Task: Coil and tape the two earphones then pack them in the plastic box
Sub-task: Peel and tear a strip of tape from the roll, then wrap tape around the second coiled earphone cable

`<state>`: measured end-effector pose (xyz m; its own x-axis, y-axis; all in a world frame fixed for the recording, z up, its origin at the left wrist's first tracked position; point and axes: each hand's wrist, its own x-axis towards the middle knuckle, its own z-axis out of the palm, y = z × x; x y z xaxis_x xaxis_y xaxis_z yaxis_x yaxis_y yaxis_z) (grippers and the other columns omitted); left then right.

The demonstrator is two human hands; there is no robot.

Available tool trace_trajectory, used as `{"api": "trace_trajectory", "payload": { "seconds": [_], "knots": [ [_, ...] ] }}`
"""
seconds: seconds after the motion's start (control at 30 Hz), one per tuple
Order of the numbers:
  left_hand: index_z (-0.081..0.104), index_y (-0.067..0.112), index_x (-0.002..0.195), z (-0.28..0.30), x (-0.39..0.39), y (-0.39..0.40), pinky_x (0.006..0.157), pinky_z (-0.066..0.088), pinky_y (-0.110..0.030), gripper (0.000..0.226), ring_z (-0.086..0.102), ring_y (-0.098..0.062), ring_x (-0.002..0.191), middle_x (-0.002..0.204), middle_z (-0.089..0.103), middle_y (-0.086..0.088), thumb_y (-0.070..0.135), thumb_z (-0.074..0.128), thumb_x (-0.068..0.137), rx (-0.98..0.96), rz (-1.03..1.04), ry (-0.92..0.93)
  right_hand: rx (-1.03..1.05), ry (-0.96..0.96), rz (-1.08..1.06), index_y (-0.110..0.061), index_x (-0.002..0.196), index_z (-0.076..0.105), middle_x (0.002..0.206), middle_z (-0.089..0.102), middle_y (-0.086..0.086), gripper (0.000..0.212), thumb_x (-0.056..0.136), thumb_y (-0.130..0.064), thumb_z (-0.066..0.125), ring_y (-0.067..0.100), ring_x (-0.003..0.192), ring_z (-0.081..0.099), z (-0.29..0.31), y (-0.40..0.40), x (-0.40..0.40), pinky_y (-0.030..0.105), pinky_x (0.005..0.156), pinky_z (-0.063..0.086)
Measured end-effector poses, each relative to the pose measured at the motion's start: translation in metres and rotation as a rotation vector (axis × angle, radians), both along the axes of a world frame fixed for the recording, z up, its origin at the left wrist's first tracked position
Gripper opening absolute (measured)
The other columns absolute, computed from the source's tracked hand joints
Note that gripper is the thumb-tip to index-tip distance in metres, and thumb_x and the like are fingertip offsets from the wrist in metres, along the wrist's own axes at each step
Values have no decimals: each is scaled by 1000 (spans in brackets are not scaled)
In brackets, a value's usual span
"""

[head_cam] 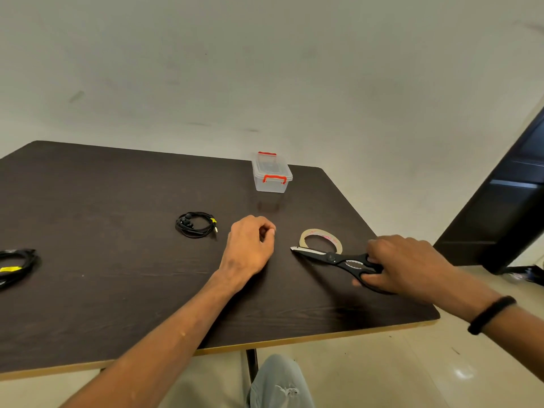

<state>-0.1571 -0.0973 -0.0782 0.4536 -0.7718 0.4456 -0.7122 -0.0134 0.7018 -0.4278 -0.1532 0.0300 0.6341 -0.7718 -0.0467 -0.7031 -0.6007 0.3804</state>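
The plastic box (pixel 272 173) is sitting lidded at the far edge of the dark table (pixel 117 290), red clips fastened at both ends, and everything else is lying nearer the person than it. Left of the box and closer in, one coiled earphone (pixel 195 225) is resting flat, a scrap of yellow tape on its loop and the plug poking out at the right side. Much farther left of the box, at the picture's edge, the second earphone (pixel 16 267) is lying bundled with a yellow band across it. The left hand (pixel 250 245) is resting just in front of the box, fingers curled with thumb and fingertips pinched together; whether anything is held between them, I cannot tell. To the near right of the box, the tape roll (pixel 321 239) is lying flat, and the scissors (pixel 338 259) are lying against its near side, blades closed. The right hand (pixel 403 263) is gripping the scissors' black handles, a black band (pixel 490 315) circling its wrist.
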Motion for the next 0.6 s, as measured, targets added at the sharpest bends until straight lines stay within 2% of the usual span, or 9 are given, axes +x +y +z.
{"api": "trace_trajectory", "payload": {
  "seconds": [0.1,0.2,0.3,0.43,0.5,0.6],
  "knots": [
    [80,20,98,3,1,1,78,53,-19,13,65,-4,76,88,74,9,20,67,95,-8,-9,96,94,-19,-26,-27,88,57,91,57,-12,54,80,-80,64,13,84,58,-12,-5,-10,32,69,51],
    [81,20,98,4,3,2,70,46,-5,13,64,1,75,86,74,12,20,68,96,-13,-12,162,265,-42,-13,-28,88,60,102,52,-9,43,84,-70,68,9,91,51,-21,-18,-16,27,77,51],
    [81,22,97,5,3,3,69,47,-4,12,64,3,75,84,73,15,21,69,95,-21,-30,190,384,-59,-45,-35,96,63,109,51,-11,40,82,-71,71,10,98,53,-17,-28,-17,29,85,53],
    [81,25,97,9,1,9,72,52,-11,9,67,-1,78,86,75,15,23,72,95,-48,-93,304,472,-101,-91,-35,103,66,104,61,-13,37,81,-63,78,10,94,61,-5,-27,-11,26,81,55],
    [81,27,97,12,-2,19,71,56,-21,8,65,-4,71,84,76,13,25,74,95,-62,-159,455,486,-289,-81,-35,98,69,97,69,-12,33,80,-59,81,8,89,67,0,-17,-4,27,80,58],
    [81,24,103,21,-10,47,65,52,-24,11,61,-10,68,82,74,4,26,75,95,-58,-307,744,717,-811,-71,-28,100,78,90,79,-4,22,84,-40,84,10,80,75,6,13,16,29,79,62]
  ]
}}
